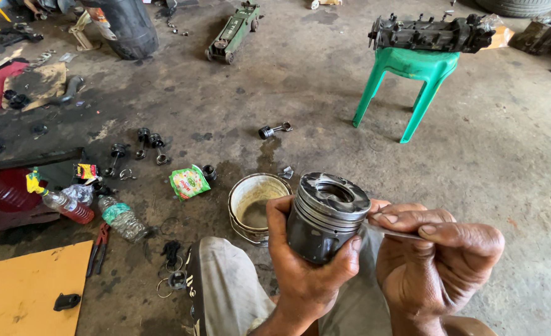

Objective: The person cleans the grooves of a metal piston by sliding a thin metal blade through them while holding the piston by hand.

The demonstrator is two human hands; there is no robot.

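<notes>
Gripping piston (325, 214) in left hand (300, 261); right hand (434, 255) beside.

Piston (325, 214): bare metal, dull grey crown, darker sooty skirt, ringed grooves faintly shiny. Thin strip (395, 231) at right: flat metal, matt. Near bucket (255, 202): worn metal, grimy inside. Floor (325, 93): rough concrete, oil-stained, darker on the left. Far stool (412, 74): smooth green plastic, slight sheen. Left bottles (121, 218): clear glossy plastic. Pouch (189, 182): shiny printed film. Near-left board (26, 289): matt orange.
</notes>
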